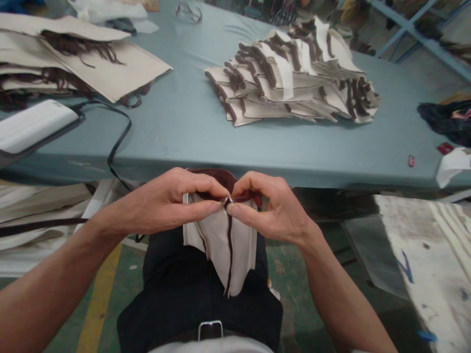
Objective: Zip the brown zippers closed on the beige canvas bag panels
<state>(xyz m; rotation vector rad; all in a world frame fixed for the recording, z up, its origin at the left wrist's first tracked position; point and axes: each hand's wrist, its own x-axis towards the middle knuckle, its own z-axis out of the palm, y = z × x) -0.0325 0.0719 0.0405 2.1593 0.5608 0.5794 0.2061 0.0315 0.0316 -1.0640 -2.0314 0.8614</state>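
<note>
Between my two hands, just in front of the table edge and over my lap, hangs a cream fabric piece [241, 250] with dark brown trim. A dark brown strip runs down its middle to a pointed lower end, and a brown band shows along the top. My left hand [176, 198] pinches its upper edge between thumb and fingers. From the other side my right hand [267, 203] pinches the same edge, the thumbs almost meeting at the top of the strip. A tiny shiny bit shows there, too small to name.
A pile of cream and brown sewn pieces [294, 83] lies on the blue-covered table [176, 132]. Larger cream panels [106, 68] with brown strands are stacked at left, near a white device [37, 125] with a black cord [121, 139]. Eyeglasses [189, 12] rest farther back. A stained white board [430, 264] stands at right.
</note>
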